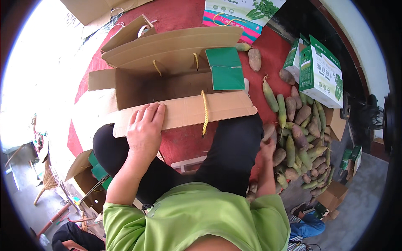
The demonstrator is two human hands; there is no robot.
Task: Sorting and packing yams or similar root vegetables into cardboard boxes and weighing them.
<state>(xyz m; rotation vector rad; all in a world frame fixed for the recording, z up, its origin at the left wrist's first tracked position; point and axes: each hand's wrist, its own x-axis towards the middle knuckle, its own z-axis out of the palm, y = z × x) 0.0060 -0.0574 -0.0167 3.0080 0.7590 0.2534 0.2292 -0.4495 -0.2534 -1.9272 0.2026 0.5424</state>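
Observation:
An opened brown cardboard box (pixel 138 93) with yellow rope handles stands in front of my knees, its flaps folded outward. My left hand (pixel 145 127) lies on its near flap (pixel 184 113), fingers stretched toward the fold and thumb hidden. Beside my right knee, my right hand (pixel 268 148) is closed around a brownish radish (pixel 269 132) at the edge of a pile. The pile mixes green radishes (pixel 290 150) with brown, earthy-looking ones (pixel 299 136). A green panel (pixel 227 75) covers the right end of the box's opening.
Green-and-white printed cartons (pixel 324 75) stand beyond the pile at the right. Another printed box (pixel 234 23) lies at the far side of the red mat (pixel 178 16). A brown carton (pixel 86 184) is by my left knee. Another person's blue-clothed leg (pixel 307 226) shows lower right.

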